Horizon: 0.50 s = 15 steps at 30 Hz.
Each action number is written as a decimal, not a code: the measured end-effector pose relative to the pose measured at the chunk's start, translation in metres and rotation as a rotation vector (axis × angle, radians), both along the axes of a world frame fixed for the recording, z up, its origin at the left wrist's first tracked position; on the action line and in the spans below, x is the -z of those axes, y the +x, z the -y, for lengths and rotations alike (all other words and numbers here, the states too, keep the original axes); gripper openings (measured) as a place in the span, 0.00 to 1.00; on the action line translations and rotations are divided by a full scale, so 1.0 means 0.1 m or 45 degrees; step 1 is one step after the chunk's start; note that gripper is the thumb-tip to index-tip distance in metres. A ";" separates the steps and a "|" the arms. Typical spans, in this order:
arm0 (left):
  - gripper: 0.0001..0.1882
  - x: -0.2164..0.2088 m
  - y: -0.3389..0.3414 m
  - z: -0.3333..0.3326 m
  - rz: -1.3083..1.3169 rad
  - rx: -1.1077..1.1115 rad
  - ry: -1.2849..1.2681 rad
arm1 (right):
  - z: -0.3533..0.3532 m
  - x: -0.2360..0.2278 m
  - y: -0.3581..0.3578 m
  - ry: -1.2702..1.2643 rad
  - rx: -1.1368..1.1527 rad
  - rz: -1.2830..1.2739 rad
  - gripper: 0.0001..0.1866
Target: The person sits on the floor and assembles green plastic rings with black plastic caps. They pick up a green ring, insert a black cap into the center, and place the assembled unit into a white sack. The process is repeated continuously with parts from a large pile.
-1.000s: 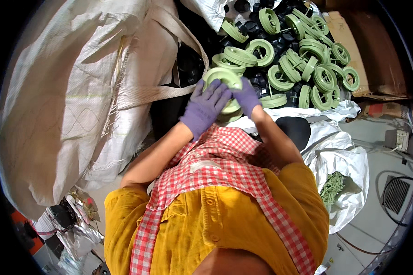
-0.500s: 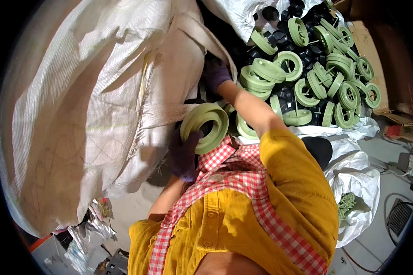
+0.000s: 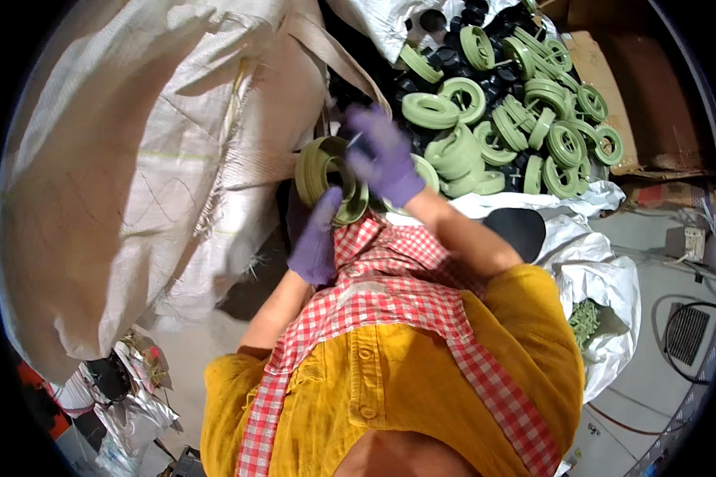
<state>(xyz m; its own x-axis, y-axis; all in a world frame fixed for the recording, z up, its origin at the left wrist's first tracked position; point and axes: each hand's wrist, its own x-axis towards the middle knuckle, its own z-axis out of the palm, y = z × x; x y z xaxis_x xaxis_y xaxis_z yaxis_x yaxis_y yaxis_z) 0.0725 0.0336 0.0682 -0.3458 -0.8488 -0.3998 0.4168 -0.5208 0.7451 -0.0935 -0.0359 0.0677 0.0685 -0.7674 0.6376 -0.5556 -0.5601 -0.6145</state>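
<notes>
My left hand [image 3: 317,242], in a purple glove, grips a pale green plastic ring [image 3: 309,176] in front of my body. Its thumb lies inside the ring's near edge, and the other fingers are hidden behind. My right hand [image 3: 385,159], gloved alike, is just right of the ring and overlaps its edge in the view. Motion smears its fingers, so whether it holds anything is unclear. Beyond and to the right lies a heap of similar green rings [image 3: 430,110], some with thin stems, among black plastic parts [image 3: 447,57].
A big white woven sack [image 3: 159,143] with a strap [image 3: 336,56] fills the left side. At right stand a cardboard piece [image 3: 601,87] and a white bag [image 3: 612,286] holding small green pieces [image 3: 585,322]. A black cable [image 3: 667,350] lies on the floor at far right.
My right hand has come back from beside the sack's strap toward the ring. My left hand still holds the ring, now turned more edge-on. The whole view has shifted a little.
</notes>
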 end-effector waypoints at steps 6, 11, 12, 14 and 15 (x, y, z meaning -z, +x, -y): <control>0.25 -0.10 -0.17 -0.17 0.222 -0.046 -0.211 | -0.84 0.14 -0.05 0.577 -0.254 0.137 0.32; 0.22 -0.51 -0.12 0.08 0.032 0.556 0.022 | -0.96 -0.05 -0.37 0.204 -0.610 -0.327 0.18; 0.24 -0.48 -0.09 0.10 0.040 0.638 0.104 | -0.98 -0.07 -0.41 0.035 -0.694 -0.365 0.15; 0.23 -0.50 -0.11 0.05 0.034 0.674 0.102 | -0.97 -0.10 -0.49 0.014 -0.782 -0.394 0.14; 0.20 -0.54 -0.19 -0.04 0.019 0.628 0.020 | -0.96 -0.11 -0.52 0.167 -0.788 -0.384 0.16</control>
